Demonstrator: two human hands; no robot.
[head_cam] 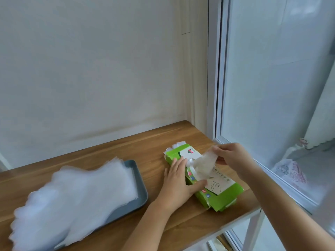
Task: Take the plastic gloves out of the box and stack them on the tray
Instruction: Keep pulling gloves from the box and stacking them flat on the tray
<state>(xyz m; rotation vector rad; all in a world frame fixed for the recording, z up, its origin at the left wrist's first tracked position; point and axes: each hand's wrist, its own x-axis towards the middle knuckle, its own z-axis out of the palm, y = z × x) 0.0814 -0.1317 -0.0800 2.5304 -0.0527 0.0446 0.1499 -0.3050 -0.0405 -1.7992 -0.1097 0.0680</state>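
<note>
Head view, stack of clear gloves [78, 192] on the grey tray [140, 194] at my near left on the bench [154, 142], my left hand [178, 182] flat on the green box [226, 194], fingers straight and together, my right hand [233, 156] just beyond, fingers pinching a glove [203, 166] half out of the box's slot, window [272, 69] behind.

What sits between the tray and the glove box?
Head view: bare wooden table and the left hand, which presses against the box.
</note>
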